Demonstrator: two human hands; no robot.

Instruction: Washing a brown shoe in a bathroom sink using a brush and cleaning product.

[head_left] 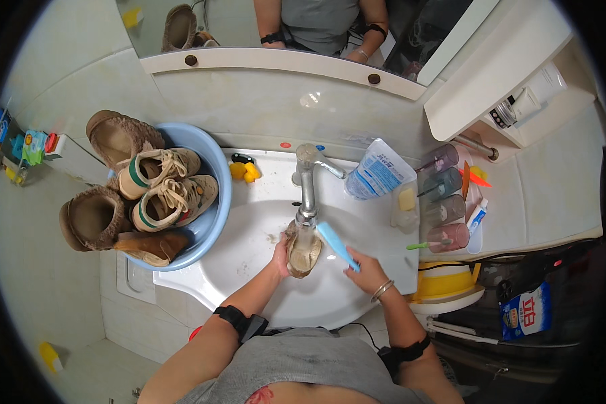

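Over the white sink (pixel 239 232), my left hand (pixel 280 259) grips the left side of a tan, beige-lined shoe (pixel 304 257). The shoe sits directly beneath the spout of the chrome faucet (pixel 307 176), its opening facing up, and water seems to run into it. My right hand (pixel 368 271) is closed around the handle of a light blue brush (pixel 338 247). The brush head is tilted up toward the faucet, close to the shoe's right edge; its bristles are hard to make out. Dark specks of dirt lie in the basin left of the shoe.
A blue basin (pixel 221 182) heaped with sneakers (pixel 175 202) and fur-trimmed shoes (pixel 94 215) stands at left. Right of the faucet are a white-and-blue pouch (pixel 380 172), a soap dish (pixel 405 205) and several cups (pixel 445 210). Small yellow toys (pixel 245 170) sit behind. A mirror (pixel 235 27) hangs above.
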